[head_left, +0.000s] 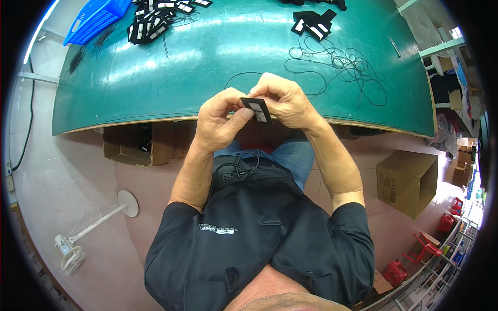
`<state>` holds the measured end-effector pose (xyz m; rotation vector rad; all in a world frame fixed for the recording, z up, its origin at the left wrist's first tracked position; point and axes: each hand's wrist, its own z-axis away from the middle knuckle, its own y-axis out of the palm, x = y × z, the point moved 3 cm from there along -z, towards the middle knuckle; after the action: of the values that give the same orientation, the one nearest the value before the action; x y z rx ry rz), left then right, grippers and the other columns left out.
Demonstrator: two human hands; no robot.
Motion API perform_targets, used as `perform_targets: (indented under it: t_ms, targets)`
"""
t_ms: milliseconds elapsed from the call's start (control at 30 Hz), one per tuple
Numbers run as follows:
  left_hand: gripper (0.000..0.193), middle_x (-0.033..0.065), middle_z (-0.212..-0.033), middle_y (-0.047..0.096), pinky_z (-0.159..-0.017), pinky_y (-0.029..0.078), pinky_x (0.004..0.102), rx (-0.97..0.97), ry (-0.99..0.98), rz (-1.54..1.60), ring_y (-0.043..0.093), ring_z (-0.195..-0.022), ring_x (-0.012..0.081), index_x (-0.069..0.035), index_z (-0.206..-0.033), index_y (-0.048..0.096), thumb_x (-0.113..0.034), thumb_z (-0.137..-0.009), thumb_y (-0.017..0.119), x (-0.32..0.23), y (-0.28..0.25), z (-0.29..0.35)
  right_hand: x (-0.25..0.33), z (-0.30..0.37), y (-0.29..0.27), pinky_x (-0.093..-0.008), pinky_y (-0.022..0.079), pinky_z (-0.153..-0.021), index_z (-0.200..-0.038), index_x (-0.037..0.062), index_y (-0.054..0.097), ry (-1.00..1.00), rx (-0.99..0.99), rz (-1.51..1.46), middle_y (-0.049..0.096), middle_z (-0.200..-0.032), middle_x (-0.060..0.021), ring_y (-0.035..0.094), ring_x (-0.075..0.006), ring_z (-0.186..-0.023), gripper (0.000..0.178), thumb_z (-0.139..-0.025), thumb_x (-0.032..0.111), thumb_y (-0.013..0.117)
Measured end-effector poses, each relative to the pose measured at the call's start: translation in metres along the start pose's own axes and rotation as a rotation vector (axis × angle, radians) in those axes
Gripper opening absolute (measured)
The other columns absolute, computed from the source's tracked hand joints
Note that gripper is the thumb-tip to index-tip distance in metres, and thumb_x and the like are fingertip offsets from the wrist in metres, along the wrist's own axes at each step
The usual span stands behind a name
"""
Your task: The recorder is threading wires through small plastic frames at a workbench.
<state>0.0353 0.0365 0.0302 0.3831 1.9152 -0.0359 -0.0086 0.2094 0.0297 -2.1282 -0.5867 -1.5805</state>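
A small flat black rectangular piece [265, 113] with a pale window in its face is held up at the table's near edge, in front of my body. My left hand [222, 120] pinches it, the thumb on the window side. My right hand [286, 102] is closed at the piece's upper edge, thumb and fingers pressed together; what lies between those fingertips is hidden. Thin black cord [239, 75] curves over the table just beyond both hands. A long loose tangle of black cord [340, 63] lies farther right.
On the green table [207, 57] lie a left pile of black pieces [150, 25] and a right pile [315, 25]. A blue basket [96, 20] stands far left, a thin metal rod [394, 46] far right. Cardboard boxes [399, 181] and a white fan [72, 259] are on the floor.
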Motion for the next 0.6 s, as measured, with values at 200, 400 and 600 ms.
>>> perform_targets:
  t_ms: [200,400,600]
  targets:
    - [0.014,0.0066,-0.092,0.061,-0.069,0.049,0.0236,-0.016,-0.019,0.071,0.058,-0.080,0.0105,0.001,-0.101,0.061,-0.002,-0.090,0.069,-0.001,-0.004,0.003,0.002,0.000,0.002,-0.0210,0.044,-0.066,-0.101,0.0024,0.064,-0.034,-0.052,0.012,0.055,-0.087,0.0001,0.051,-0.0067,-0.073,0.006,-0.096,0.005,0.062]
    - [0.016,0.0105,-0.091,0.061,-0.066,0.049,0.0246,0.003,0.015,0.439,0.058,-0.076,0.0141,-0.001,-0.103,0.058,-0.007,-0.092,0.067,0.003,-0.016,0.002,0.015,-0.002,0.007,-0.0210,0.039,-0.061,-0.107,0.0030,0.065,0.139,-0.138,-0.186,0.054,-0.079,0.0030,0.045,-0.0039,-0.066,0.012,-0.096,0.007,0.062]
    - [0.018,0.0119,-0.087,0.059,-0.062,0.049,0.0264,0.093,0.119,0.617,0.060,-0.074,0.0188,-0.002,-0.103,0.057,-0.014,-0.094,0.066,-0.003,-0.019,0.001,0.021,-0.010,0.020,-0.0218,0.033,-0.053,-0.114,0.0036,0.066,-0.038,-0.046,-0.001,0.053,-0.074,0.0051,0.040,-0.0036,-0.060,0.022,-0.092,0.006,0.067]
